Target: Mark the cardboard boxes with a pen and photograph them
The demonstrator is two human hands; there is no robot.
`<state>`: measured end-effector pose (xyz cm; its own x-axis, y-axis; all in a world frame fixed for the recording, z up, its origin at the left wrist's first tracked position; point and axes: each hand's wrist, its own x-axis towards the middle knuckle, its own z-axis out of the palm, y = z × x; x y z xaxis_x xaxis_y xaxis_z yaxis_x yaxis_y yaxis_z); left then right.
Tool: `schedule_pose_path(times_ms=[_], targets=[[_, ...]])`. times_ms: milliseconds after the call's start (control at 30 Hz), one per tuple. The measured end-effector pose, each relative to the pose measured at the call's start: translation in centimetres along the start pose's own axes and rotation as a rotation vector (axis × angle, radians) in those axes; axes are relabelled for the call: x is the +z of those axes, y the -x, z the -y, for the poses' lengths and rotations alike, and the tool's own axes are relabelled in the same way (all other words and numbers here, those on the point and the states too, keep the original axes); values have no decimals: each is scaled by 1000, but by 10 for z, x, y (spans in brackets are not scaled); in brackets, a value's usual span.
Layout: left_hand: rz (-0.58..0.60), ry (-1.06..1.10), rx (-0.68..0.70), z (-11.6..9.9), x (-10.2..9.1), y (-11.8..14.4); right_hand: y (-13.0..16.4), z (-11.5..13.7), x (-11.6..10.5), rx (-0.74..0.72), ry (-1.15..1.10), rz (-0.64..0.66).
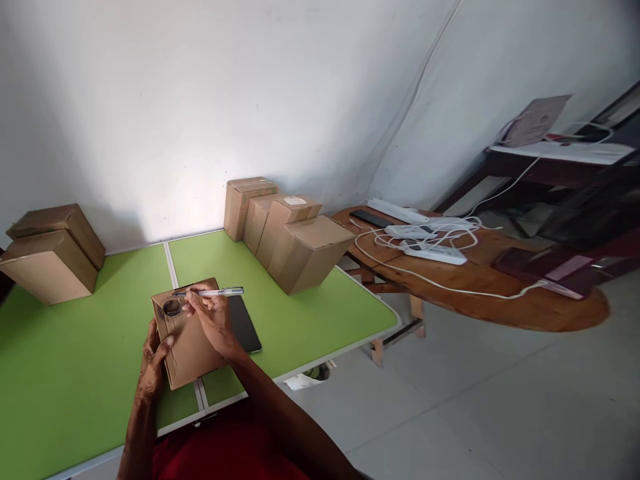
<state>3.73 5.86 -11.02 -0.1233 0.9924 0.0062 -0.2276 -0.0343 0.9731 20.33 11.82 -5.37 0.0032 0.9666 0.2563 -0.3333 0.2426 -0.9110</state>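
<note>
A flat cardboard box (193, 353) lies slightly turned near the front of the green folding table (90, 360). Its left edge is gripped by my left hand (153, 360), with the thumb on top and the fingers down the side. In my right hand (214, 323) a pen (231, 291) is pinched, lying nearly level above the far part of the box. A dark round ring, perhaps a tape roll (173, 308), rests on the box top by the pen's left end. From behind the box's right side a dark flat tablet-like slab (243, 327) sticks out, partly covered.
Cardboard boxes (315, 250) stand in a row at the back right, and two more boxes (55, 260) at the left. Right of the table, a wooden oval table (480, 300) carries white power strips (433, 252) with tangled cables. A wall (150, 120) rises behind.
</note>
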Motion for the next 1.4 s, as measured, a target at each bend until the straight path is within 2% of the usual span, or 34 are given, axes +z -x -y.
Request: schedule_pose_path(times_ms=[133, 233, 300, 333, 433, 533, 633, 833, 1000, 1200, 1300, 1400], targets=[[-14, 10, -11, 0, 1, 0, 5, 1, 8, -1, 29, 95], [-36, 11, -25, -1, 2, 0, 5, 6, -3, -52, 20, 125], [-61, 10, -39, -1, 1, -1, -2, 13, -25, -88, 60, 35], [-76, 8, -46, -1, 0, -2, -7, 17, -40, -91, 159, -32], [-145, 3, -63, 0, -5, -6, -21, 31, -93, -2, 711, -168], [-219, 6, -63, 1, -7, -12, -27, 36, -136, 136, 1056, -156], [-254, 9, -65, 0, -6, -13, -30, 28, -152, 274, 1231, -121], [-246, -20, -92, -5, -2, -10, -38, 5, -145, 436, 1430, -39], [-211, -35, -96, -5, -4, -10, -34, 7, -144, 467, 1469, 5], [-217, -28, -86, -3, -4, -10, 3, 14, -129, 471, 1449, -40], [-238, -14, -74, -4, -3, -10, 23, 6, -112, 499, 1387, -24], [-253, 5, -60, -6, -3, -9, 29, -4, -101, 526, 1306, -48]])
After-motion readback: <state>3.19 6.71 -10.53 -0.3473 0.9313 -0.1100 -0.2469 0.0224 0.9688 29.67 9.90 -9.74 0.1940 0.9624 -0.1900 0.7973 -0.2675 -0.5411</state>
